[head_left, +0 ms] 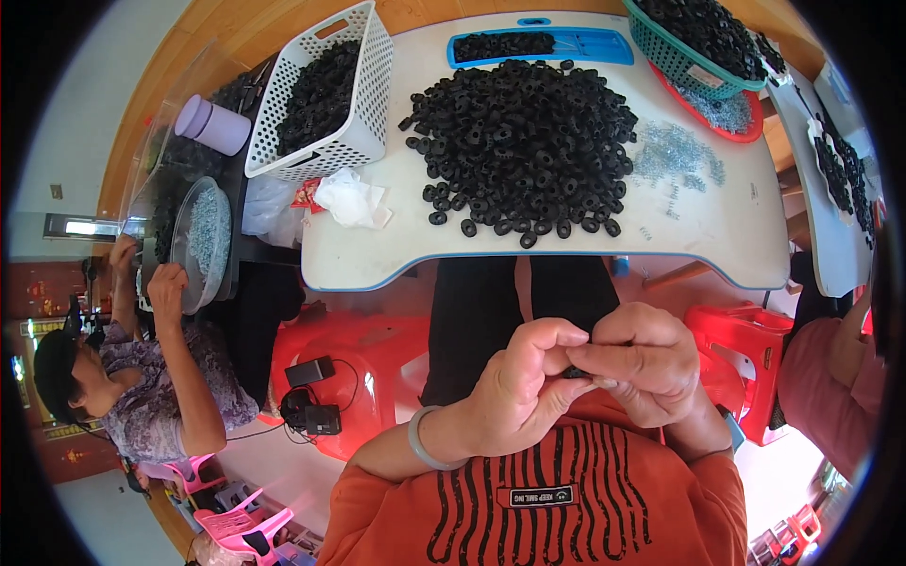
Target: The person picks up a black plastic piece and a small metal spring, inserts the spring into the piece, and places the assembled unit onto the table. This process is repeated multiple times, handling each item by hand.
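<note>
While fingers (615, 360) of the left hand (517, 389) and right hand (653, 366) pinch a black piece (573, 373), it seems light, stiff, best held edgewise.

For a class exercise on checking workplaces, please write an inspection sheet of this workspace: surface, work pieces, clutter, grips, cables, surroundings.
Surface: white table with a blue edge, partly covered.
Work pieces: heap of black pieces; small silvery pieces scattered to its right; more black pieces in the white basket, green basket and blue tray.
Clutter: crumpled white tissue near the table's left edge.
Grips: left grip and right grip meet at a small dark piece, mostly hidden; which one holds it is unclear.
Cables: black cable on the red stool.
Surroundings: co-worker at left by a clear bowl; another person, partly visible, at right.
</note>
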Demonstrator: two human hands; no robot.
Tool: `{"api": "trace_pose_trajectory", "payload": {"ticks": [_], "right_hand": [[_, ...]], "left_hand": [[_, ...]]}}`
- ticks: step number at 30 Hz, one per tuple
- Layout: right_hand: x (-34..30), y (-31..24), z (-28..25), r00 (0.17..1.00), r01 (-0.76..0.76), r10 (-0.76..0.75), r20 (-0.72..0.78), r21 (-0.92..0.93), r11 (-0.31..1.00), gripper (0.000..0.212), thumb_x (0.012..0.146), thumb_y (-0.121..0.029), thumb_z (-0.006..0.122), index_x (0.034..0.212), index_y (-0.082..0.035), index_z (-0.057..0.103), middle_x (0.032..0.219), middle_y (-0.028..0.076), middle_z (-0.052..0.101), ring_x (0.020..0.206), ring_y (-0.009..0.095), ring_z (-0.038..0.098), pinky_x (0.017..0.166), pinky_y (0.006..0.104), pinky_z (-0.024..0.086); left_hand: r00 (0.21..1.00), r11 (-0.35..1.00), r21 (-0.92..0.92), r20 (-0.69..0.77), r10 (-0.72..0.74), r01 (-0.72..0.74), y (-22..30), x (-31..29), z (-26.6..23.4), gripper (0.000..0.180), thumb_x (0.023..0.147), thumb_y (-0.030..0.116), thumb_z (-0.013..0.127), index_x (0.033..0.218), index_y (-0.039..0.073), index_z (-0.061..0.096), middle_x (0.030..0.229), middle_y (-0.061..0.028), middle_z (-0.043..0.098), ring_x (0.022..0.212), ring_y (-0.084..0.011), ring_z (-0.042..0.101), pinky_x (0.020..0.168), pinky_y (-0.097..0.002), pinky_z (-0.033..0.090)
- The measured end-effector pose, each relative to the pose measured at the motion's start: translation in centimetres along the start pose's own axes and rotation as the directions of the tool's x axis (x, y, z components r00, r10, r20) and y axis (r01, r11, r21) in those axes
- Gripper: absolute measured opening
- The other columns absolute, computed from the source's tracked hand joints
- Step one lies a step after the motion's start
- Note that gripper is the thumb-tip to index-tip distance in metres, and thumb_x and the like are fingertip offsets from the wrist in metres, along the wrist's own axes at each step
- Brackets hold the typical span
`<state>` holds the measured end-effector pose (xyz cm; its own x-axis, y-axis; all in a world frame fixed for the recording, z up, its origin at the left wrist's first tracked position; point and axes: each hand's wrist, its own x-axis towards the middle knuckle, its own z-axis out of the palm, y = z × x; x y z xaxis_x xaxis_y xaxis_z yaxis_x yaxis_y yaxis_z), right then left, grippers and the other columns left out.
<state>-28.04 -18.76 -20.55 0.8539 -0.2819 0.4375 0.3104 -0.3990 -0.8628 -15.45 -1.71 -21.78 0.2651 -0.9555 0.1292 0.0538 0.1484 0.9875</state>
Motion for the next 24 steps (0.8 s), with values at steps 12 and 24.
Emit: {"api": "trace_pose_trajectory", "payload": {"ticks": [12, 24], "right_hand": [[8.5, -1.9, 7.2, 0.988, -0.044, -0.001, -0.151, -0.293, 0.955, 0.023, 0.083, 0.008, 0.074, 0.106, 0.002, 0.073, 0.092, 0.014, 0.070, 0.076, 0.030, 0.068, 0.066, 0.0385, 0.055], [25.6, 4.2, 21.9, 0.881, 0.408, -0.150, 0.448, -0.562, 0.720, 0.022, 0.076, -0.010, 0.069, 0.095, -0.004, 0.075, 0.100, 0.010, 0.066, 0.104, 0.029, 0.061, 0.096, 0.0427, 0.046]], "left_hand": [[0.987, 0.945, -0.308, -0.076, -0.141, 0.111, 4.5, -5.0, -7.5, 0.020, 0.110, 0.006, 0.056, 0.126, 0.002, 0.045, 0.126, -0.0269, 0.070, 0.077, -0.0127, 0.065, 0.076, -0.0264, 0.056], [0.969, 0.974, -0.228, -0.244, -0.044, -0.014, 12.0, -9.2, -14.7, 0.022, 0.103, 0.000, 0.065, 0.125, -0.001, 0.062, 0.117, -0.0166, 0.072, 0.089, -0.0119, 0.066, 0.077, -0.0250, 0.057]]}}
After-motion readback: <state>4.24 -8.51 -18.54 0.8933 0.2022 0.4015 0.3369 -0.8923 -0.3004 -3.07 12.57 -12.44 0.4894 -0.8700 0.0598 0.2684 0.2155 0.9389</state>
